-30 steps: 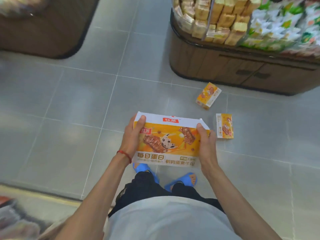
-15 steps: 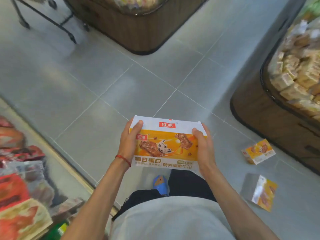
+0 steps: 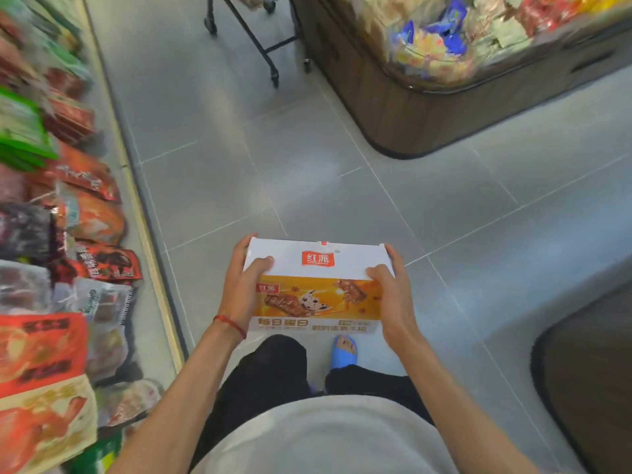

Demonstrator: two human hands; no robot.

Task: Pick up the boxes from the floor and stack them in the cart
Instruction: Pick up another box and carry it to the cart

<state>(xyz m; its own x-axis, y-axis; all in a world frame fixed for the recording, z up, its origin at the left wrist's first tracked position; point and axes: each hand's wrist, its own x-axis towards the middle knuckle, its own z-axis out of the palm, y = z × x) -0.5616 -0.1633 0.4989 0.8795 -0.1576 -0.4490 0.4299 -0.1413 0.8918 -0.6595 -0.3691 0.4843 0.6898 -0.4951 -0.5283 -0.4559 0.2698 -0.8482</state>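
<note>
Left grip (image 3: 243,287), right grip (image 3: 393,297): box (image 3: 319,271) (crosswise)

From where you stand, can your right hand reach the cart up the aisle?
Probably not yet. The right hand and left hand both grip the box, and the cart, only its lower frame showing, stands well ahead across bare floor. Walk closer first.

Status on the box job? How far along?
Done: one box is off the floor. In hand: left hand and right hand grip its ends, with the cart frame ahead. Left: stacking it there; only the wheeled frame shows, so the cart's load is unknown.
</note>
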